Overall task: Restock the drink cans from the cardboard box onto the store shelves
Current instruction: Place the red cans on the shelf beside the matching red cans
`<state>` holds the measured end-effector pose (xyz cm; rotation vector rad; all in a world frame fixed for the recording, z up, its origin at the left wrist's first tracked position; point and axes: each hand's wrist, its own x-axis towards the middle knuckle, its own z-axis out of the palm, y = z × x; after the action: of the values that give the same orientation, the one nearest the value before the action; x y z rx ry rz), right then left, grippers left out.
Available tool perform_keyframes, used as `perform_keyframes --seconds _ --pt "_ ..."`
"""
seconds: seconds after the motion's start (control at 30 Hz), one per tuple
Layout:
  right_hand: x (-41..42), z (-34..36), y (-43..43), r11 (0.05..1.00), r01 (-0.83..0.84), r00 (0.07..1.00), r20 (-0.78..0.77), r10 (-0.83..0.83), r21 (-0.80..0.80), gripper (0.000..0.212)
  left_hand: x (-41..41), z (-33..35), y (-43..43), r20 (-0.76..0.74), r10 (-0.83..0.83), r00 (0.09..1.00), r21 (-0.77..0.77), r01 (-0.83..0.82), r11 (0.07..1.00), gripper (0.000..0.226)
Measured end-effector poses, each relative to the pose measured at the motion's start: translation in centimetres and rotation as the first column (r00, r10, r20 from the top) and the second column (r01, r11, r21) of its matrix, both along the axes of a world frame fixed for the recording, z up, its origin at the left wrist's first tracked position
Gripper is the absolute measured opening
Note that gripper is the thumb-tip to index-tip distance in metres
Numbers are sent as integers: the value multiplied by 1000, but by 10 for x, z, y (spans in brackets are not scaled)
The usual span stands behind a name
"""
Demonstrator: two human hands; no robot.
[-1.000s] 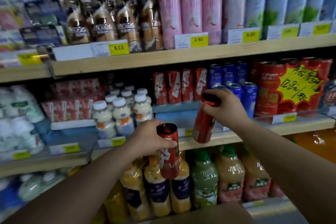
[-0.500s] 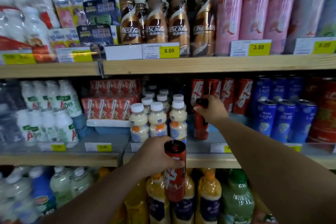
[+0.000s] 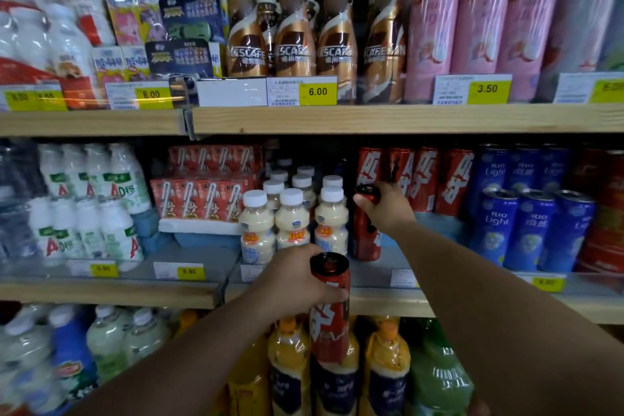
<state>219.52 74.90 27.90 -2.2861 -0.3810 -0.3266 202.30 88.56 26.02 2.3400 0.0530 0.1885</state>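
Fingers (image 3: 335,296) of left hand (image 3: 291,283) curl round slim glossy red can (image 3: 329,326).

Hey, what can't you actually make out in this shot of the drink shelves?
Head view only:
- Cardboard box: outside the frame.
- Right hand covers the top of its red can; whether the base is set down is unclear.
- Price tag under the blue cans: blurred, unreadable.
- White bottles at the left edge: blurred labels.

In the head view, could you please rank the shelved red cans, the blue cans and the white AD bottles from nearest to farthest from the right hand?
1. Shelved red cans: behind the right hand.
2. Blue cans: to its right.
3. White AD bottles: far left, same shelf.
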Motion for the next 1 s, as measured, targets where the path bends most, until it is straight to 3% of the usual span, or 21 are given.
perform_keyframes --seconds 0.13,0.2,0.27,0.33,0.4,0.47,0.53,0.77,1.0 --pt "-32 4 -22 982 -34 999 36 27 184 41 4 8 -5 10 12 1000 -19 -12 1000 49" --pt "-60 2 -38 940 -183 978 -44 204 287 33 7 16 -9 30 32 999 -30 -31 999 47" --pt "-87 -7 -55 874 -384 867 -209 452 298 41 11 27 -14 47 57 997 -29 -56 998 49" --pt "-106 -15 -64 834 -523 761 -343 550 177 56 15 40 -22 55 59 997 -27 -58 998 62" --pt "-112 -23 -65 852 -508 786 -338 517 122 61 22 48 -30 42 51 998 -60 -48 997 69" --pt "-112 -26 -62 913 -388 878 -250 408 127 58 25 54 -39 28 48 998 -82 -46 996 55" --pt "-108 -25 -63 943 -308 929 -177 326 126 49 28 57 -49 41 45 998 -80 -41 996 57" --pt "-93 -4 -85 970 -213 976 -26 217 115 43 28 52 -63 185 37 982 -1 -37 999 68" --pt "-28 3 -91 988 -24 994 -106 40 150 46 15 29 -40 152 47 987 65 -58 996 54"
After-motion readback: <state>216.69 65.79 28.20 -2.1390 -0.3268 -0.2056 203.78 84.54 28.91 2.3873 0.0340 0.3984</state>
